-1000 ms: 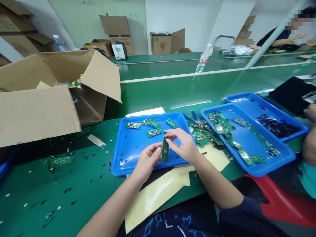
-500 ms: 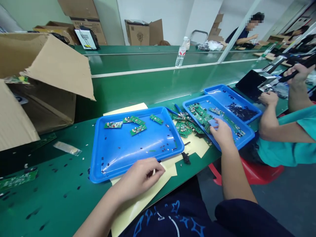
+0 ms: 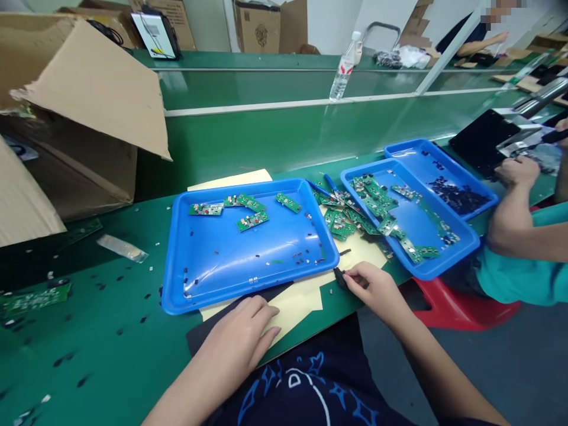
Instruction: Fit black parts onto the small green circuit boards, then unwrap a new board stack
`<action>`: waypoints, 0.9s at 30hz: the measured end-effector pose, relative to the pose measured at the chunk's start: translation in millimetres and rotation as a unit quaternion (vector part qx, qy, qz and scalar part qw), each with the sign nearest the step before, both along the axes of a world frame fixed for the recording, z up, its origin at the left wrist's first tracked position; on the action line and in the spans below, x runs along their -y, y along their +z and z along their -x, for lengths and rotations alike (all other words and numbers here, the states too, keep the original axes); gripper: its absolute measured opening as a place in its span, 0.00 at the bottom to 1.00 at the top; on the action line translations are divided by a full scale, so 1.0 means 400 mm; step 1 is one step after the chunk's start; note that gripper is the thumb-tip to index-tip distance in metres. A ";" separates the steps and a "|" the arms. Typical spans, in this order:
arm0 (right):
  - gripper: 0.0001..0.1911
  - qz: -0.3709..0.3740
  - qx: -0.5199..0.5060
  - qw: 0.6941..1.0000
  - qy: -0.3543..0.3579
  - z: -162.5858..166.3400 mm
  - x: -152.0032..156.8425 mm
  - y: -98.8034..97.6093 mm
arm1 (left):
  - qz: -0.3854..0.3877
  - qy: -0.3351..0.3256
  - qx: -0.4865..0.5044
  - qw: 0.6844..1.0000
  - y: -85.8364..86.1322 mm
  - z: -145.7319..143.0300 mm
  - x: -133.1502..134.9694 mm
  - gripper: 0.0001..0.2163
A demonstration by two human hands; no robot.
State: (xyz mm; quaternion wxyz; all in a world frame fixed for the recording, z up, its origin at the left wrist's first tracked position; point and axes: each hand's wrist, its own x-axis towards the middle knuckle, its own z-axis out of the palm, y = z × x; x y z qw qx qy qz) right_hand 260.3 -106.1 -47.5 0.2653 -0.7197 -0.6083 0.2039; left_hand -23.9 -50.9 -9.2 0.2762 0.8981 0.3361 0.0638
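Observation:
My right hand (image 3: 373, 290) pinches a small crumpled black piece (image 3: 340, 278) at the table edge, just off the corner of a blue tray (image 3: 213, 248). My left hand (image 3: 244, 331) rests palm down before that tray, thumb apart from the loosely bent fingers, over yellow paper (image 3: 302, 305) and a flat dark strip (image 3: 208, 332). Inside the tray lie several green circuit boards (image 3: 252, 220) and tiny dark bits. A pile of circuit boards (image 3: 339, 223) with blue-handled pliers (image 3: 331, 183) lies between this tray and a second blue tray (image 3: 457, 248) holding more boards.
A third blue tray (image 3: 488, 204) of black parts stands farther right, beside a co-worker's hand (image 3: 519, 171). An open cardboard box (image 3: 97, 94) takes up the left. A water bottle (image 3: 344, 68) stands on the ledge behind. A red stool (image 3: 461, 305) is below right.
My right hand has moved from the boards in the second tray, left and toward me, onto the black piece. My left hand has shifted nearer me, its fingers flatter; a dark strip now shows beneath.

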 end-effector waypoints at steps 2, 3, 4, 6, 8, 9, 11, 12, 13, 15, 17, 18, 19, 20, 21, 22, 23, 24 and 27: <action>0.11 0.028 0.051 0.998 0.035 -0.010 -0.012 0.019 | -0.020 0.051 0.026 0.998 -0.017 0.036 0.021 0.10; 0.11 0.047 0.074 0.995 0.052 -0.014 -0.020 0.030 | -0.029 0.078 0.031 0.996 -0.024 0.056 0.031 0.10; 0.11 0.069 0.095 0.991 0.068 -0.017 -0.028 0.040 | -0.037 0.105 0.029 0.993 -0.030 0.078 0.041 0.10; 0.13 0.114 0.132 0.980 0.095 -0.024 -0.043 0.053 | -0.059 0.167 0.008 0.984 -0.039 0.123 0.062 0.10; 0.14 0.151 0.170 0.968 0.108 -0.033 -0.054 0.055 | -0.096 0.245 -0.028 0.964 -0.048 0.163 0.085 0.14; 0.16 0.167 0.190 0.961 0.107 -0.040 -0.056 0.053 | -0.115 0.283 -0.048 0.951 -0.053 0.178 0.098 0.17; 0.20 0.190 0.227 0.951 0.092 -0.063 -0.056 0.045 | -0.136 0.341 -0.081 0.927 -0.064 0.197 0.123 0.24; 0.22 0.199 0.233 0.948 0.084 -0.077 -0.055 0.042 | -0.134 0.358 -0.092 0.919 -0.069 0.200 0.134 0.25; 0.23 0.201 0.224 0.950 0.080 -0.093 -0.054 0.040 | -0.124 0.372 -0.096 0.915 -0.072 0.201 0.142 0.26; 0.22 0.192 0.153 0.965 0.094 -0.120 -0.053 0.043 | -0.091 0.398 -0.090 0.908 -0.074 0.195 0.151 0.26; 0.22 0.150 0.085 0.981 0.092 -0.121 -0.054 0.061 | -0.042 0.423 -0.077 0.902 -0.070 0.186 0.152 0.27; 0.23 0.117 0.066 0.987 0.089 -0.107 -0.054 0.074 | -0.018 0.433 -0.068 0.899 -0.066 0.181 0.150 0.27; 0.23 0.079 0.056 0.991 0.090 -0.080 -0.054 0.087 | 0.005 0.441 -0.058 0.896 -0.061 0.177 0.147 0.26; 0.21 0.045 0.048 0.992 0.108 -0.042 -0.054 0.099 | 0.024 0.446 -0.047 0.893 -0.057 0.172 0.145 0.25; 0.18 0.014 0.036 0.989 0.141 0.006 -0.053 0.107 | 0.038 0.451 -0.036 0.891 -0.053 0.167 0.142 0.23; 0.15 -0.005 0.008 0.980 0.199 0.062 -0.052 0.110 | 0.050 0.455 -0.024 0.889 -0.049 0.163 0.140 0.21; 0.13 -0.017 -0.019 0.965 0.261 0.122 -0.051 0.107 | 0.059 0.456 -0.013 0.888 -0.046 0.159 0.138 0.19; 0.11 -0.033 -0.040 0.948 0.315 0.182 -0.050 0.098 | 0.066 0.457 -0.002 0.887 -0.044 0.155 0.137 0.17; 0.12 -0.065 -0.074 0.904 0.417 0.334 -0.052 0.050 | 0.105 0.456 0.033 0.883 -0.040 0.144 0.135 0.10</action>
